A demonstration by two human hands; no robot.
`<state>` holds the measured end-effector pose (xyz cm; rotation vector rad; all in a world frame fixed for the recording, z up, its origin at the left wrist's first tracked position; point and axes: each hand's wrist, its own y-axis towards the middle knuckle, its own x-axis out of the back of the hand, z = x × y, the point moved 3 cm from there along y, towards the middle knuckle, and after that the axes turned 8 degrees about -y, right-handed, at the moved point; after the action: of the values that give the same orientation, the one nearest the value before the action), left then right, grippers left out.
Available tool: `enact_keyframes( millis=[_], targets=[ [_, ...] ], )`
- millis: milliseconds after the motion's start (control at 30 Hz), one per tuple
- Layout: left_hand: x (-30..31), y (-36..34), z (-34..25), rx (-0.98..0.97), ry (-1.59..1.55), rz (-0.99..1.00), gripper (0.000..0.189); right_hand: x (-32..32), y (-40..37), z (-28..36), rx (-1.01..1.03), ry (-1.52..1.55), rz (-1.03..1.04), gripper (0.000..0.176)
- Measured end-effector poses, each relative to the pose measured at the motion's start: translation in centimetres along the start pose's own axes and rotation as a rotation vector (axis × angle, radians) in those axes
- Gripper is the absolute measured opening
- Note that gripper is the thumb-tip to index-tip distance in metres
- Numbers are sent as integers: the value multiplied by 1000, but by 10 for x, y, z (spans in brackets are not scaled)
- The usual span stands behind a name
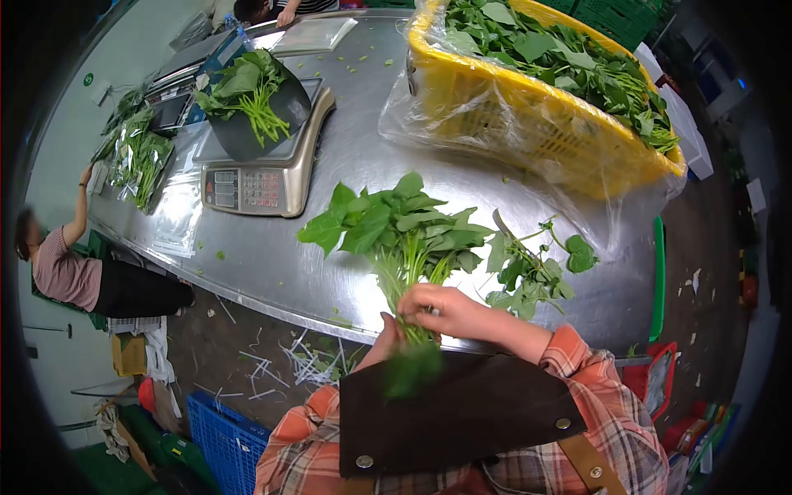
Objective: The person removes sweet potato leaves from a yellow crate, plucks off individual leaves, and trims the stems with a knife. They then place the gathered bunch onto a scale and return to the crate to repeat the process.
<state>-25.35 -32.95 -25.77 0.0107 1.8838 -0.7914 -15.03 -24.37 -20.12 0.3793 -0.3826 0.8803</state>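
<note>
Near the table's front edge, my left hand (388, 340) is wrapped round the stems of a bunch of leafy greens (404, 239), whose leaves point away from me. My right hand (433, 309) is closed at the same stems, fingers bent against them. A blurred leaf (412, 369) hangs below my hands, in front of the dark apron. Right of the bunch, a few loose leafy stems (528, 276) lie on the metal table (355, 140). Another bunch (256, 95) rests on a dark plate on the scale (260, 188) at the upper left.
A yellow basket (536, 107) lined with clear plastic and full of greens stands at the upper right. Bagged greens (140, 161) lie at the left, near a co-worker in a striped shirt (70, 268). Another person's hand (286, 15) is at the far edge.
</note>
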Motion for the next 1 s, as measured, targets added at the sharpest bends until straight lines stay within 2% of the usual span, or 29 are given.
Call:
enact_keyframes(
  millis=[33, 167, 233, 333, 433, 467, 533, 567, 600, 633, 667, 767, 800, 833, 900, 1000],
  targets=[
    [-4, -4, -1, -3, -121, -46, 47, -1, -4, 4, 9, 47, 45, 6],
    [40, 13, 6, 131, -63, -116, 40, -13, -12, 15, 225, -72, 183, 7],
    [55, 17, 6, 149, 91, -71, 37, -12, -12, 26, 226, 56, 270, 9],
    [46, 14, 14, 128, -213, -325, 31, -23, -28, 28, 155, 357, 355, 11],
    [31, 10, 1, -7, -192, -183, 26, -4, -61, -2, -389, 566, 245, 30],
    [30, 7, -7, -24, -175, -157, 23, 15, -73, -21, -440, 823, -15, 40],
    [17, 4, -33, -170, 104, -189, 22, 47, -90, -49, -643, 842, -330, 59],
    [7, 4, -48, -240, 245, -198, 21, 58, -98, -56, -797, 605, -371, 66],
    [-7, 3, -66, -360, 541, -249, 21, 60, -105, -56, -972, 310, -31, 61],
    [-19, 4, -79, -477, 837, -294, 21, 50, -102, -51, -971, 290, 142, 51],
    [-22, 10, -86, -657, 1181, -390, 20, 30, -105, -57, -817, 430, 184, 44],
    [-6, 38, -62, -676, 2311, -484, 26, -13, -78, -39, -747, 1044, 124, 45],
    [-16, 37, -51, -519, 2470, -466, 34, -29, -73, -49, -832, 1127, 68, 45],
    [-10, 42, -38, -508, 2516, -471, 38, -37, -66, -54, -921, 1229, 13, 44],
    [-21, 37, -28, -441, 2514, -389, 42, -52, -54, -69, -998, 1389, -77, 56],
    [-21, 33, -22, -449, 2385, -382, 51, -54, -45, -77, -845, 1346, -266, 48]
  ],
)
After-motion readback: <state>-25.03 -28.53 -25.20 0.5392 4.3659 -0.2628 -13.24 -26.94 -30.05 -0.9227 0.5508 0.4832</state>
